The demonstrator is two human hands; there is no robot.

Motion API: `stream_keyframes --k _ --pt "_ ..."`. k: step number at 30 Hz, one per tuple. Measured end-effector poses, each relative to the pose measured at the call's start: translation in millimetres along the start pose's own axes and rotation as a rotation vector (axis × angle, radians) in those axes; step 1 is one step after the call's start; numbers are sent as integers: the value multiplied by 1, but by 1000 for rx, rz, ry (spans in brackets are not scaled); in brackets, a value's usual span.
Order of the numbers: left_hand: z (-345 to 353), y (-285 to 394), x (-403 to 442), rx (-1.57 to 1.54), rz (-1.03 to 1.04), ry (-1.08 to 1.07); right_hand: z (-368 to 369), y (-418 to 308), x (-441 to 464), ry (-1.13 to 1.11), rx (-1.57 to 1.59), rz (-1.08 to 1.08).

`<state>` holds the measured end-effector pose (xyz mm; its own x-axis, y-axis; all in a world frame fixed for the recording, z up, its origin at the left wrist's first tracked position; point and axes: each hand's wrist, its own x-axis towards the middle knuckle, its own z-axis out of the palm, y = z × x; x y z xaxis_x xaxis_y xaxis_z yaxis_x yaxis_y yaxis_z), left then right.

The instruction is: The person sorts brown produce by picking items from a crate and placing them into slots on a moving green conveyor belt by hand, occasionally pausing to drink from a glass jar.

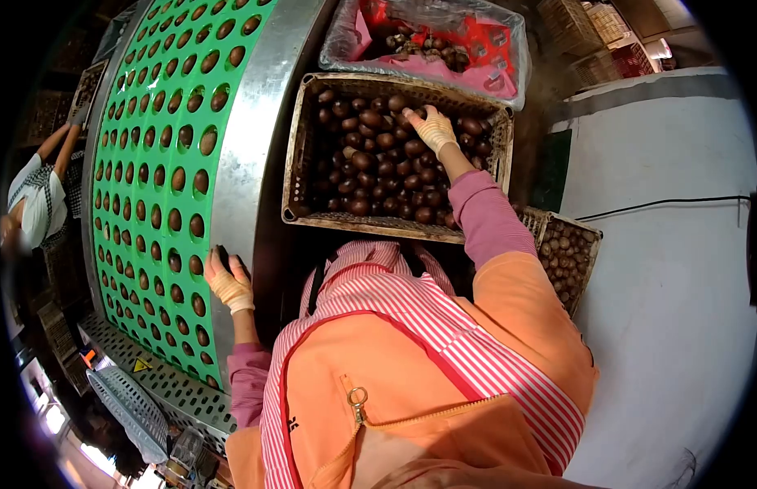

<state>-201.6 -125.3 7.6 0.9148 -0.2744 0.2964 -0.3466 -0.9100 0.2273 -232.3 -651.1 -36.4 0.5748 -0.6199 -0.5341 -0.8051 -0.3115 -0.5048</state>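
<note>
My left hand (229, 284), its palm and wrist wrapped in pale tape, rests on the metal side rail (246, 155) with fingers apart and nothing held. Its fingertips reach the edge of the green belt (168, 236), whose oval pockets hold dark brown, egg-shaped things (197, 225). Inside a brown plastic crate (287, 183) lie many more of these dark egg-shaped things (387, 167). My right hand (435, 130), taped likewise, is in the crate's upper part, fingers bent around one of them. The hand partly hides what lies under it.
Beyond the crate sits a plastic-lined box (515, 69) with red and pink trays. A second crate (589, 273) of paler round things stands at the right, beside a pale wall (664, 155). Another person (44, 191) works across the belt. A blue-grey basket (122, 407) is at the lower left.
</note>
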Motion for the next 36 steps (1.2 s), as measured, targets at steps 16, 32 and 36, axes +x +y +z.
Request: stream_keyframes --k 16,32,36 --pt "153 268 206 347 922 -586 -12 2 12 -96 -5 -116" --pt "193 299 228 478 824 -872 33 12 -9 -45 107 -62" --pt "208 293 242 428 686 -958 42 12 1 -46 141 -82"
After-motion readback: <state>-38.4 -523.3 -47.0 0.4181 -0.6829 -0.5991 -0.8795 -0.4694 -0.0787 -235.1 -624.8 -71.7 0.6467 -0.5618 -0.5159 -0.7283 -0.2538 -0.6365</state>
